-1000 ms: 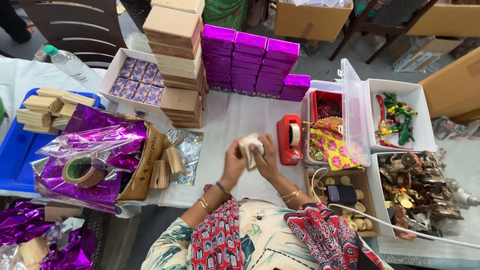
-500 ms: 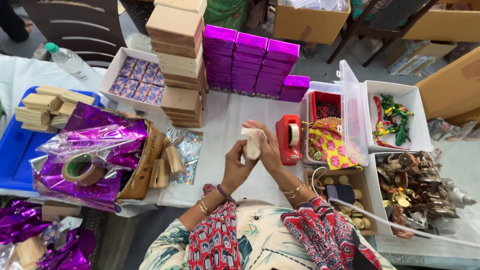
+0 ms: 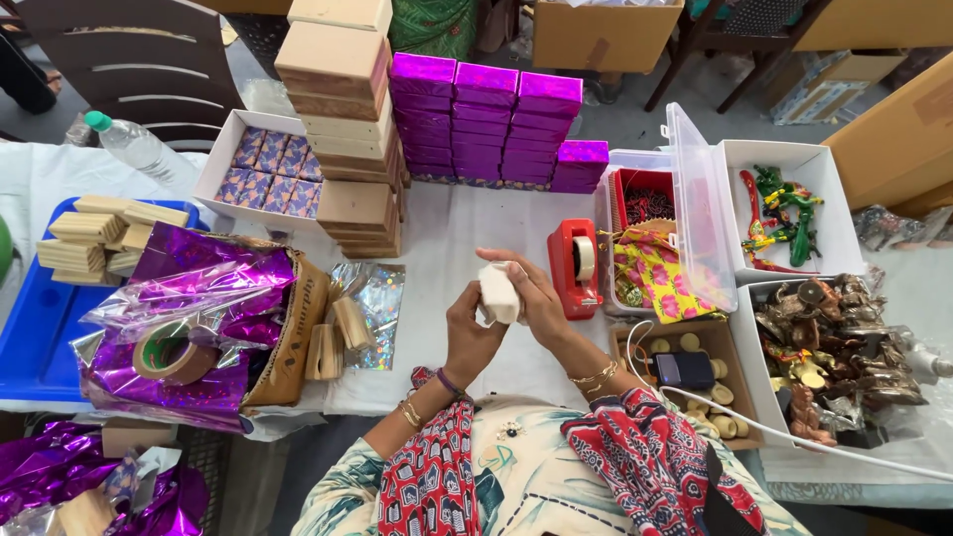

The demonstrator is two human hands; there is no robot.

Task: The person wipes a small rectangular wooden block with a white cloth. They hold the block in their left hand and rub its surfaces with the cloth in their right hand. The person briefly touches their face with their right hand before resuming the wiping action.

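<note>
Grip: left hand (image 3: 469, 333) and right hand (image 3: 536, 298) both closed around one small white wrapped object (image 3: 499, 293), left fingers underneath and at its left side, right fingers curled over its top and right side; object held above the white-covered table (image 3: 452, 233), near the table's middle, just left of the tape dispenser. Item: red tape dispenser (image 3: 575, 268), upright on the table, just right of the hands. Item: clear plastic bin (image 3: 663, 223) with raised lid, right of the dispenser, holding yellow and pink patterned cloth (image 3: 660, 278). Item: white box of green and red figurines (image 3: 784, 208), far right. Item: tray of dark brown figurines (image 3: 834, 347), near right. Item: cardboard box (image 3: 685, 372) with small round pieces and a dark device, near the right wrist. Item: stack of shiny purple boxes (image 3: 486, 124), far centre. Item: stack of tan boxes (image 3: 342, 119), left of the purple stack. Item: white tray of blue-purple patterned squares (image 3: 273, 169), far left. Item: purple foil sheets (image 3: 189, 318) with a brown tape roll (image 3: 164, 349) lying on them, near left. Item: blue tray (image 3: 40, 328) bearing pale wooden blocks (image 3: 104, 233), left edge. Item: water bottle (image 3: 134, 144), far left.
</note>
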